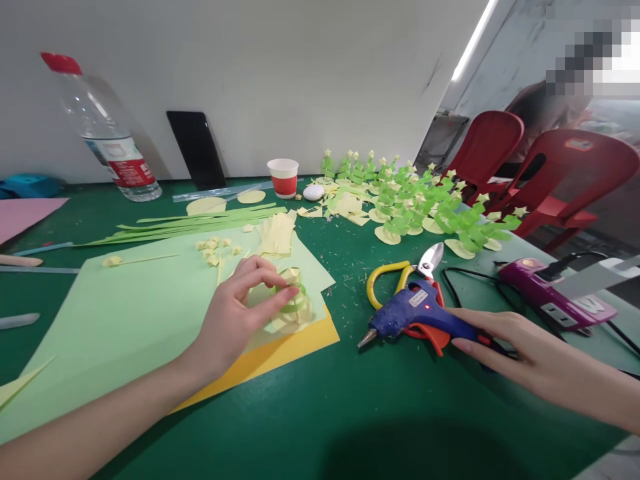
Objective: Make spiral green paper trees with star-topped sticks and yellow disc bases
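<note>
My left hand pinches a small green and pale yellow paper tree that stands on a light green paper sheet. Thumb and fingers close round its coiled tiers. My right hand lies on the handle of a blue glue gun resting on the green table, its fingers laid along the handle. The gun's nozzle points left, towards the paper. Yellow-handled scissors lie right behind the gun.
Several finished paper trees stand at the back right. Green paper strips, a red-and-white cup, a tilted water bottle, a dark phone and a purple device with cables surround the work. Red chairs stand beyond the table.
</note>
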`<state>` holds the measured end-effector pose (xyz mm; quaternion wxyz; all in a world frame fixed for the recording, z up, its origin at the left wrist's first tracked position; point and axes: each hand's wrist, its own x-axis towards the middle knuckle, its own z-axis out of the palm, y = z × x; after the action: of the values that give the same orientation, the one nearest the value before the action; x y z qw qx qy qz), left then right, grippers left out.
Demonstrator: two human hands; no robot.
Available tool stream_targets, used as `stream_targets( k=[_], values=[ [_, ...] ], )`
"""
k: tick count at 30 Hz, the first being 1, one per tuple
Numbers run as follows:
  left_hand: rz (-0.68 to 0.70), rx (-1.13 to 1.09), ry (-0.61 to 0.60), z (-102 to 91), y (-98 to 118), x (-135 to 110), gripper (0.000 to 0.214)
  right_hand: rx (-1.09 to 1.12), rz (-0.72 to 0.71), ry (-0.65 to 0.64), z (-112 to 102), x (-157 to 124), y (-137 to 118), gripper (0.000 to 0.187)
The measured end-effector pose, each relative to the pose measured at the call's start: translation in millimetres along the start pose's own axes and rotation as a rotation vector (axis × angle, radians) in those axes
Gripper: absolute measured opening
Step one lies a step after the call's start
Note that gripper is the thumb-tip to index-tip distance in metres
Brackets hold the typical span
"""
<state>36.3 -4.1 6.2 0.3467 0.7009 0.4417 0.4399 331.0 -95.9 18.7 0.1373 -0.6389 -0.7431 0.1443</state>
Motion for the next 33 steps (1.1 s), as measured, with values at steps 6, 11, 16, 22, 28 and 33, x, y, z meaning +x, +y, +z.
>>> stream_targets(
  k=[6, 11, 16, 22, 28, 33],
  values=[
    [0.010, -0.012, 0.000, -0.3, -1, 0, 0.018, -0.005, 0.013, 0.046, -2, -10, 15, 0.045],
    [-0.001, -0.031, -0.004, -1.8, -2, -1, 0.017, -0.033, -0.009, 0.036, 9, -35, 46, 0.042],
    [-0.025, -0.029, -0.006, -2.3, -4, -1, 0.018, -0.137, -0.035, -0.040, 3, -49, 58, 0.041],
    [-0.032, 0.005, 0.007, -0.7, -3, 1, 0.019, -0.190, -0.185, 0.129, -39, -4, -5, 0.034],
    [-0.006, 0.044, -0.001, -1.3, -3, 1, 0.020, 0.214, -0.326, -0.525, -20, 75, -68, 0.034],
    [0.008, 0.024, -0.027, -2.0, -3, -1, 0.017, 0.416, -0.155, -0.615, 1, 116, -75, 0.030]
  ],
)
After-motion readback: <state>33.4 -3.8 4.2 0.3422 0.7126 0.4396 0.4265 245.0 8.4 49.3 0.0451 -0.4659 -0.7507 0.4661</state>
